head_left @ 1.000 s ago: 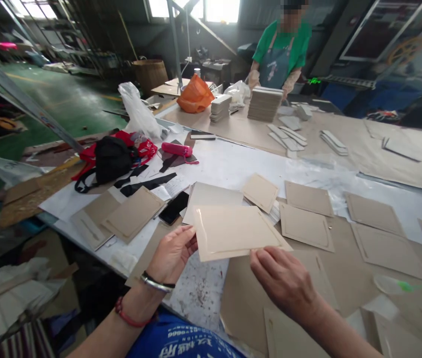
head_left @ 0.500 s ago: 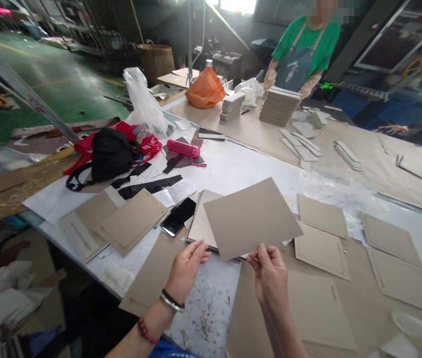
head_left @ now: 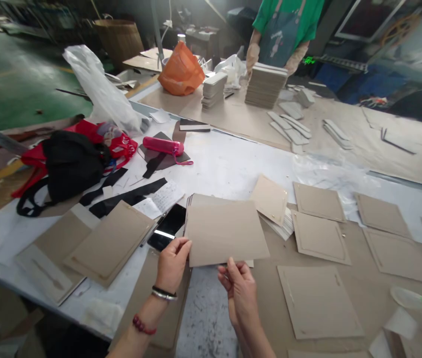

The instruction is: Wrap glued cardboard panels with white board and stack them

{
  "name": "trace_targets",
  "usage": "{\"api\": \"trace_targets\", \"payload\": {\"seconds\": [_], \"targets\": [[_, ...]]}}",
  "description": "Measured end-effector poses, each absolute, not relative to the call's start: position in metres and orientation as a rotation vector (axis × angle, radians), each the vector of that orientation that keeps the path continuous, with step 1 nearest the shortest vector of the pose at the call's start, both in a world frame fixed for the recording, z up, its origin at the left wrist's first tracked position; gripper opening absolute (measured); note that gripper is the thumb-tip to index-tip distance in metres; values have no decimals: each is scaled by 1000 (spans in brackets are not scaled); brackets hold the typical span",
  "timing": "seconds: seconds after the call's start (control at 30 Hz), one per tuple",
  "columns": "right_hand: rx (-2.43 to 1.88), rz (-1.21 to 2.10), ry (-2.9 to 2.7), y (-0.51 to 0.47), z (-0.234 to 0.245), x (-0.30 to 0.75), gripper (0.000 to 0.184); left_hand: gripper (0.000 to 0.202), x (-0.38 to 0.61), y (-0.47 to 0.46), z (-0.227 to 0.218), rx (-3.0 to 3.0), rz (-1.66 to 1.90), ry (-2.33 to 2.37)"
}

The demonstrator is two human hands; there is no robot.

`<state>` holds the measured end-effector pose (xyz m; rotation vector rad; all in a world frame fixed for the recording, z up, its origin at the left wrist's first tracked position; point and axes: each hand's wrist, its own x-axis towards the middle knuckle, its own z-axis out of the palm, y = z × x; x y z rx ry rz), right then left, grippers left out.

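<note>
Closest to me, two bare hands share one greyish-brown board, held tilted over the white desk. The left hand, with a red beaded bracelet and a bangle at its wrist, has thumb and fingers pinched on the board's left edge near the lower corner. The right hand is clamped on the near edge, thumb on top and fingers curled below. The face turned up is plain. A stack of boards peeks out past its far and left edges; whether the two touch, I can't tell.

Just left of the stack lies a black phone, and beyond that a board with a line along its border overlaps another board. On the right, several bordered boards are spread over a large brown sheet, with a small board tilted on some white strips.

Further back on the left sit a black bag, a pink case and a white plastic bag. Across the way, an orange bag stands near two piles of cut board, and a co-worker in a green shirt and apron stands behind the taller pile.
</note>
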<state>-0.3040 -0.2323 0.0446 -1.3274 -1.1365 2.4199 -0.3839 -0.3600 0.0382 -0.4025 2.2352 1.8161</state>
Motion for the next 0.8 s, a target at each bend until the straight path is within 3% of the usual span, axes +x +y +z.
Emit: {"api": "trace_targets", "payload": {"seconds": [0.23,0.8], "targets": [[-1457,2515,-1076,-242,44,-311,39,31,-416,-371,34,-266,1603,2286],[-1555,2601,-1107,-234,38,-319,41,31,-434,-377,10,-245,1521,2237]]}}
